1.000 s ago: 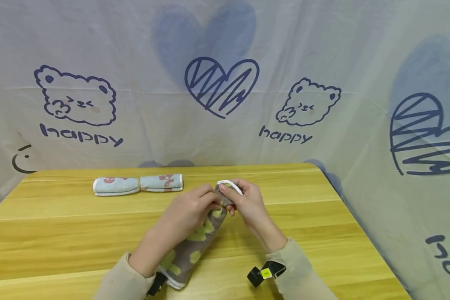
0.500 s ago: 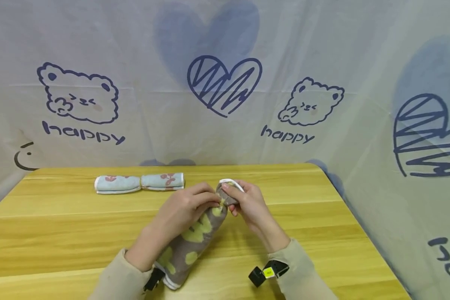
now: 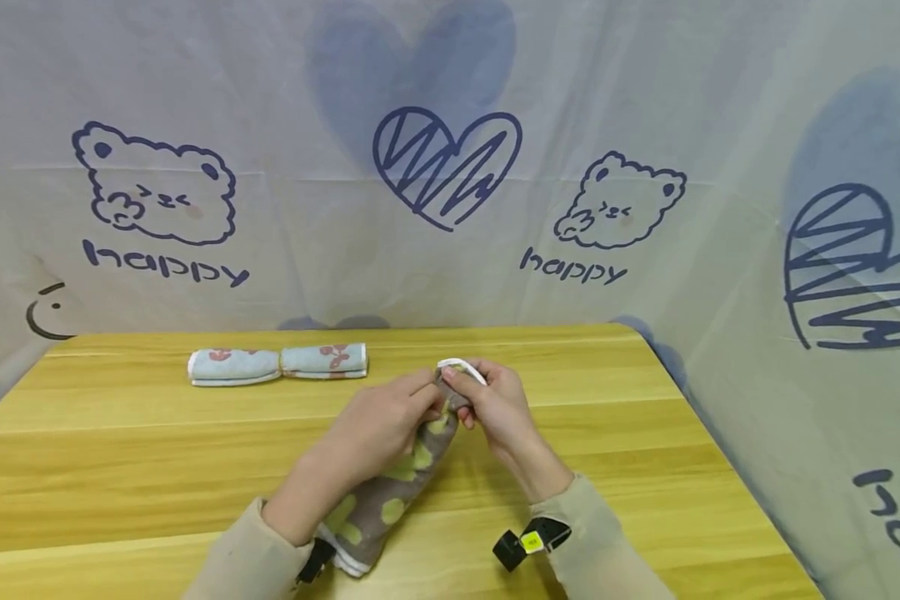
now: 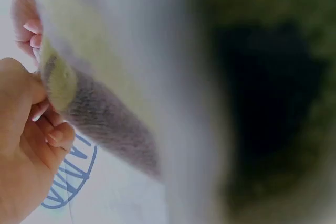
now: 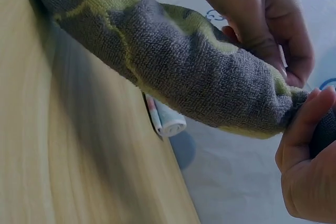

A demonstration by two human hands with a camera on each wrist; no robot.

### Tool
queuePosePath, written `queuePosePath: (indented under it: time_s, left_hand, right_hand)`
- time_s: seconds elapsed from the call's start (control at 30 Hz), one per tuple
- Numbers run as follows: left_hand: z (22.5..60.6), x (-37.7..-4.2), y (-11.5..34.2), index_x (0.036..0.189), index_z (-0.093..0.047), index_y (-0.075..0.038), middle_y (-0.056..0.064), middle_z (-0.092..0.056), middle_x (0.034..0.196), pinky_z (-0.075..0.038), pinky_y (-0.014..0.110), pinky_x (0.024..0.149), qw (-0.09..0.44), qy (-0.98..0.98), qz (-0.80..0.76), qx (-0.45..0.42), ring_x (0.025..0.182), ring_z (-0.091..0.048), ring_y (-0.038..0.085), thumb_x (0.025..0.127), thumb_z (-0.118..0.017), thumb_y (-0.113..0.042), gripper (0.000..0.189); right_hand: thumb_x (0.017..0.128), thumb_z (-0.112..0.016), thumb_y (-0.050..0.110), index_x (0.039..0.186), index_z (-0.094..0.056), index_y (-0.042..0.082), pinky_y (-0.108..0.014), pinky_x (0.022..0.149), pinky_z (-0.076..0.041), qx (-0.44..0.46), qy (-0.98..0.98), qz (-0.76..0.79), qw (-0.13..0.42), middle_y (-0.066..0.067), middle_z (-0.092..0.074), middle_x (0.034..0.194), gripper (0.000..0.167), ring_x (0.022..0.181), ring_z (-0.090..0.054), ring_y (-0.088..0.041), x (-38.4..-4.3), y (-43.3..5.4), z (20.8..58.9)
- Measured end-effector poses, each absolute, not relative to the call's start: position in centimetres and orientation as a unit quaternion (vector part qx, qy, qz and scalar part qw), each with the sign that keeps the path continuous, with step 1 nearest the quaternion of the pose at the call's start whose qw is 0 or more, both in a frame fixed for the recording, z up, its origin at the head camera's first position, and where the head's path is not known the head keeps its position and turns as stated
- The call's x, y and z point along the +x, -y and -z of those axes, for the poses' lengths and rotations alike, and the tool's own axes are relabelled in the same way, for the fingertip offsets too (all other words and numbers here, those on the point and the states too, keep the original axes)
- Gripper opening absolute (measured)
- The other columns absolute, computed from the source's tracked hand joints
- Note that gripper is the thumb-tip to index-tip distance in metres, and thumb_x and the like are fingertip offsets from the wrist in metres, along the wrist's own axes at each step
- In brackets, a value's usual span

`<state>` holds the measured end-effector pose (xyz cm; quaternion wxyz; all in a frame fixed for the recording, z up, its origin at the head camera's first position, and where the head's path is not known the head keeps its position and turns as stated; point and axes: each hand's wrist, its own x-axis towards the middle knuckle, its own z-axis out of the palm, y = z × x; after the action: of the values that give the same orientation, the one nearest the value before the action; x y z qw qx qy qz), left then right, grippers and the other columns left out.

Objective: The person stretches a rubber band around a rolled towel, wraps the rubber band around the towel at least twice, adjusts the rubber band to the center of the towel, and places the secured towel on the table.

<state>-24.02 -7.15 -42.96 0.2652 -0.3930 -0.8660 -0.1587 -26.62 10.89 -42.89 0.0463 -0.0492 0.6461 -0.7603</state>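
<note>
A rolled grey towel with yellow patches and a white hem [image 3: 382, 510] slants up from the table's near side in the head view. Its upper end is in my right hand [image 3: 506, 412], thumb on top near the hem. Just below, my left hand [image 3: 375, 429] pinches the towel where it narrows to a neck. The right wrist view shows the roll [image 5: 173, 61] gathered tightly between both hands; whether a band circles it there I cannot tell. In the left wrist view the towel [image 4: 110, 114] covers much of the picture, blurred on the right.
A light blue rolled towel with red prints [image 3: 232, 367] lies near the table's back edge, cinched round its middle by a thin tan band [image 3: 280, 365]. The wooden table [image 3: 120, 467] ends at a white printed curtain [image 3: 450, 275] behind and to the right.
My left fingers have shifted slightly at the neck of the grey towel, now covering the yellowish spot seen there half a second ago. My right hand keeps its grip.
</note>
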Motion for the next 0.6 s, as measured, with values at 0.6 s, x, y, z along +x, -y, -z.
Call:
queuePosePath:
  time_s: [0.6]
  left_hand:
    - [41.1, -23.5, 8.1, 0.093, -0.055, -0.017, -0.008, -0.05, 0.087, -0.047, 0.024, 0.066, 0.126, 0.864, 0.285, -0.396, 0.075, -0.05, 0.006, 0.098, -0.072, -0.02, 0.017]
  right_hand:
    - [0.1, -0.066, 0.011, 0.122, -0.067, -0.004, -0.022, 0.055, -0.049, -0.143, -0.707, 0.692, 0.017, -0.01, -0.068, 0.099, 0.027, 0.066, -0.059, -0.012, -27.1, -12.1, 42.3]
